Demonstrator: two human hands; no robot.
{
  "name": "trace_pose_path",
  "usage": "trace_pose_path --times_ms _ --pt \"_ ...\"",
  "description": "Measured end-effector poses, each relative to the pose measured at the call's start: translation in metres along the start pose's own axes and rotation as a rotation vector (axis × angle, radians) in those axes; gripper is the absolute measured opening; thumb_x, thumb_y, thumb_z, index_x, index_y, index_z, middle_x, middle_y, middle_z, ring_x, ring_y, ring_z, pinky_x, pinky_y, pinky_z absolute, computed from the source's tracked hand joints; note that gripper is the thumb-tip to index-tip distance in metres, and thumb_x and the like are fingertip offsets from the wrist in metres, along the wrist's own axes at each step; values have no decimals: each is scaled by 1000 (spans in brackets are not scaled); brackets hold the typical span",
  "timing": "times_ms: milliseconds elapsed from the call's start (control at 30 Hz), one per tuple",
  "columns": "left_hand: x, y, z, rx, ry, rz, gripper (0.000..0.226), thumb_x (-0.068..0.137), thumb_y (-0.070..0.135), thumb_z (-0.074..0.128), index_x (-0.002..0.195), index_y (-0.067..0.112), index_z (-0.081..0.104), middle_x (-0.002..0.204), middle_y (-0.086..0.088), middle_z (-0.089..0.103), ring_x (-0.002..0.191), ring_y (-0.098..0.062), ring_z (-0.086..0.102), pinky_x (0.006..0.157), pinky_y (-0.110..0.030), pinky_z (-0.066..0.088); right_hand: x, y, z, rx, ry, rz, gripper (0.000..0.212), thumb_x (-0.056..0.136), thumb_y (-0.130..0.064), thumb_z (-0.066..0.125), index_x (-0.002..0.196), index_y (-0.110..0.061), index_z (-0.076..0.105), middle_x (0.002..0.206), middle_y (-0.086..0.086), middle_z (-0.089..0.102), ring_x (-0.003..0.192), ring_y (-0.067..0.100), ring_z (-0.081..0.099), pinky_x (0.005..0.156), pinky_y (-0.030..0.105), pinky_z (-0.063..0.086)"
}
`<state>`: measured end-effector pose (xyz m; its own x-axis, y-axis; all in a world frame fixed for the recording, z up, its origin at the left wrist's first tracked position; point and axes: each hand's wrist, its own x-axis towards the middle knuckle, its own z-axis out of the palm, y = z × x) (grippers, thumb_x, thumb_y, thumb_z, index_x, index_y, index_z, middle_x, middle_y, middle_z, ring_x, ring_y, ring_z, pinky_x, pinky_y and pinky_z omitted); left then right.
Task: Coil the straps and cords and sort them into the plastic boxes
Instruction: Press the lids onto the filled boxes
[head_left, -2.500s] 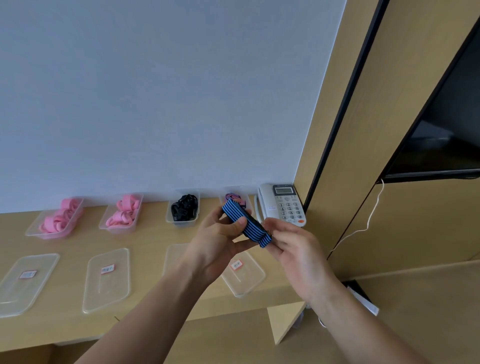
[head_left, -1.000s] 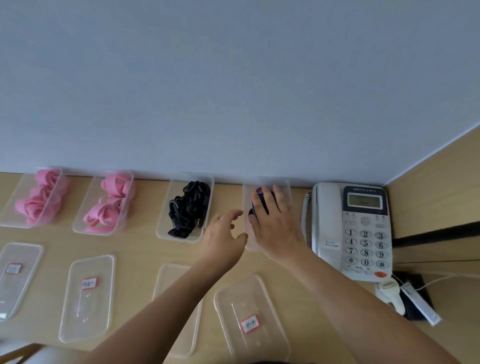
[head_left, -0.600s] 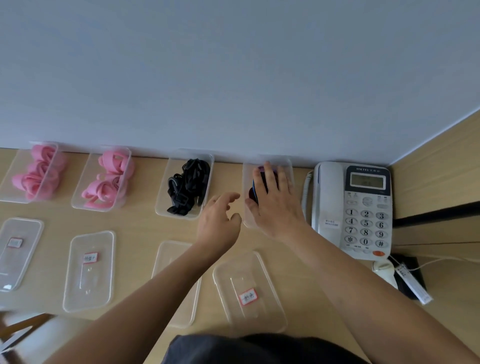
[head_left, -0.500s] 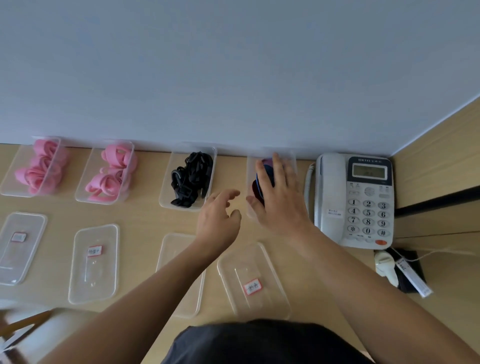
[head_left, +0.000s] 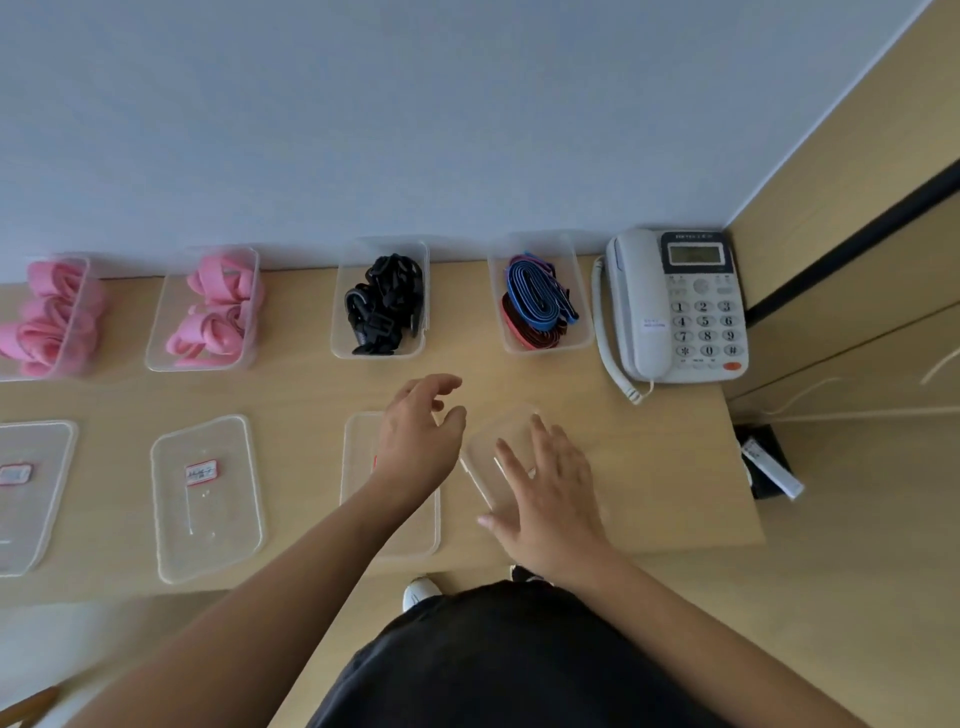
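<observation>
1. The right hand (head_left: 550, 493) is flat, with its fingers spread wide. It lies over a see-through plastic lid (head_left: 483, 449) at the near right of the light wooden desk (head_left: 311, 384). The lid sits crooked.
2. The left hand (head_left: 421, 441) is just beside it. Its fingers are softly bent and hold nothing. It hangs over the next see-through lid (head_left: 357, 447) to the left.
3. A moment ago both hands held the blue striped strap (head_left: 537, 291). Then the right hand pushed it down into its box. Now both hands have come back to the near side.
4. The blue strap lies coiled in the far right clear plastic box (head_left: 583, 291), on top of a red strap (head_left: 524, 332). I think that strap is done, and the lid may go on next.
5. To the left are a box of black straps (head_left: 384, 304) and two boxes of pink straps (head_left: 208, 312).
6. A white desk phone (head_left: 675, 312) stands to the right of the blue strap's box.
7. The right hand hides the label on its lid. The left hand hides most of the other label.
8. The far left pink box is cut off. The label words are too small to read. The picture is blurry, so I cannot tell if the right hand presses the lid.
</observation>
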<state>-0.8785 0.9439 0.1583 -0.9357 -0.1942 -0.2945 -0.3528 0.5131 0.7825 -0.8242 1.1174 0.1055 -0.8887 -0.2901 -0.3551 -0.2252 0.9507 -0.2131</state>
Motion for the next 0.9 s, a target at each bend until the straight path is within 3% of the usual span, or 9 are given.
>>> trace_pose_path --times_ms 133,233,367,533,733,900 --pt "-8 -7 -10 52 -42 36 32 96 17 61 126 27 66 123 12 62 97 4 58 72 -2 39 -7 -11 -5 17 49 77 79 85 -68 46 152 -33 24 166 10 -3 150 36 6 115 52 20" --pt "-8 -9 -16 49 -60 55 31 97 18 62 126 27 66 123 11 63 94 9 56 70 3 37 -12 -20 -15 63 146 142 77 80 -72 41 147 -35 33 165 4 14 145 31 18 107 50 29" --pt "10 2 -25 -33 -63 44 30 98 21 62 127 27 65 125 14 64 99 6 59 71 -17 47 -4 -21 -41 83 349 201 76 78 -76 42 141 -33 45 158 -2 35 137 29 34 99 48 39" --pt "43 36 -22 -130 -83 9 29 97 23 65 127 25 65 119 8 66 104 -12 64 97 -43 56 45 -4 -87 47 486 220 74 77 -77 45 141 -39 41 153 1 42 133 33 39 98 54 42" --pt "90 68 -1 -214 -145 -149 44 97 35 66 138 20 59 120 3 67 113 -21 65 102 -47 54 117 13 -126 -59 485 168 75 78 -76 47 132 -25 55 145 6 47 124 36 42 83 46 42" --pt "126 83 16 -258 -146 -247 53 96 40 66 143 21 54 112 10 69 101 -13 69 99 -45 57 163 29 -133 -67 370 181 82 81 -78 36 143 -27 43 158 10 30 136 41 31 100 52 35"
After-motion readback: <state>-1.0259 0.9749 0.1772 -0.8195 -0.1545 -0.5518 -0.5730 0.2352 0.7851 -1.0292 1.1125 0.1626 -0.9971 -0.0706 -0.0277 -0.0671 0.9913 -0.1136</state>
